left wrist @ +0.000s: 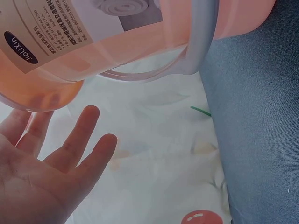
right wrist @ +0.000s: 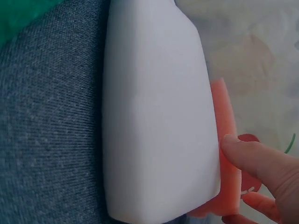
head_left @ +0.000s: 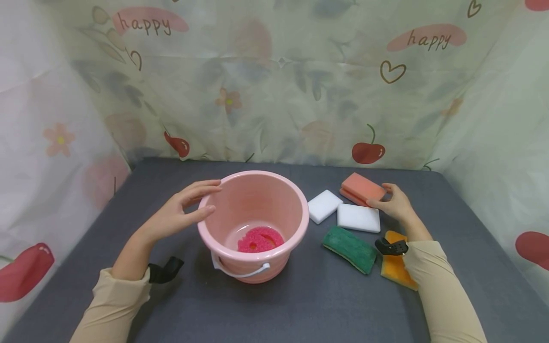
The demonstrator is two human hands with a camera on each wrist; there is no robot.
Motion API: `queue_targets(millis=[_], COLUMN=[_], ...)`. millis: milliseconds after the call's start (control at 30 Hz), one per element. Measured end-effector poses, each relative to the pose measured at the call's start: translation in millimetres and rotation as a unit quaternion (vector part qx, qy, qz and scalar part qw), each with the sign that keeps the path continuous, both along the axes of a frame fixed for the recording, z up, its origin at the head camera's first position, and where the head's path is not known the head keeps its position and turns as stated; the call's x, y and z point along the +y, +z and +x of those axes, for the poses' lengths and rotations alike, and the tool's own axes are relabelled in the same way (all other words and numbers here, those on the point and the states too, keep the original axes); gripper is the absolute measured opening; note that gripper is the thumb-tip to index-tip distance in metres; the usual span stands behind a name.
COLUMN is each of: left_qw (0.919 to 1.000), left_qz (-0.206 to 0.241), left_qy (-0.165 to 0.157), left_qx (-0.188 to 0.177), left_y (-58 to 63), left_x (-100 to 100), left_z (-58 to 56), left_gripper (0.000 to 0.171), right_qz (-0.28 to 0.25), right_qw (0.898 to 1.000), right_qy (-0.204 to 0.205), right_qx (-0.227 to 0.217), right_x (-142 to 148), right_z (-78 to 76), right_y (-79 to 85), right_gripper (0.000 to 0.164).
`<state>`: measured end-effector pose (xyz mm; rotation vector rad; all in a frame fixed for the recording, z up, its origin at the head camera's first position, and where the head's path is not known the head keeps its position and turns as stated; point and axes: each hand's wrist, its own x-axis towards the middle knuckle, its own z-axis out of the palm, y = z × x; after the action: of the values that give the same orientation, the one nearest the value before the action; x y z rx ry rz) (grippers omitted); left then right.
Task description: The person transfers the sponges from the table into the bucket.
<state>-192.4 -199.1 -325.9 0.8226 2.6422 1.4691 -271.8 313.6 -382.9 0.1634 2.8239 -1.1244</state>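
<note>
A pink bucket point(head_left: 253, 264) stands upright with a round pink sponge point(head_left: 259, 239) lying at its bottom. My left hand point(head_left: 188, 207) is at the bucket's left rim, fingers fairly straight and spread, thumb overlapping the rim in the head view. In the left wrist view the same hand point(left wrist: 56, 172) shows an unfolded palm. At the back right, my right hand point(head_left: 396, 202) pinches the right end of a coral sponge point(head_left: 362, 188) between thumb and fingers. The right wrist view shows the thumb point(right wrist: 247, 151) pressed on this sponge, which is partly hidden behind a white sponge.
Two white sponges, one left point(head_left: 324, 206) and one right point(head_left: 359, 217), lie just in front of the coral one. Nearer are a green sponge point(head_left: 350, 248) and a yellow-orange sponge point(head_left: 396, 267), partly under my right forearm. The bucket's white handle point(head_left: 244, 275) hangs at its front. Patterned cloth surrounds the grey table.
</note>
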Motion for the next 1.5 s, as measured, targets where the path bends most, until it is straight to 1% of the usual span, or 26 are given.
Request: queue_targets(millis=[367,633,800,1100,1333,1500], left_qw=[1.0000,1.0000,1.0000,1.0000,1.0000,1.0000], left_qz=[-0.002,-0.002,-0.002,0.002,0.002,0.003], left_qy=[0.003,0.003,0.002,0.001,0.000,0.000], left_qx=[-0.003,-0.005,-0.004,-0.004,-0.002,-0.001], left_y=[0.1,1.4,1.5,1.0,1.0,1.9], left_x=[0,1,1,1,1,2], left_z=[-0.1,1.0,1.2,0.5,0.5,1.1], left_gripper=[0.046,0.046,0.046,0.046,0.046,0.046], right_qz=[-0.008,-0.001,0.000,-0.009,-0.017,-0.020], right_qw=[1.000,0.999,0.998,0.996,0.996,0.995], right_qy=[-0.020,-0.042,-0.047,-0.061,-0.045,-0.038], right_qx=[0.002,0.025,0.043,0.058,0.081,0.094], right_x=[-1,1,1,3,0,-2], right_z=[-0.9,-2.1,0.0,4.2,8.7,8.5], right_y=[-3.0,-4.6,0.3,10.9,20.3,26.6], right_gripper=[0.085,0.083,0.083,0.086,0.083,0.083])
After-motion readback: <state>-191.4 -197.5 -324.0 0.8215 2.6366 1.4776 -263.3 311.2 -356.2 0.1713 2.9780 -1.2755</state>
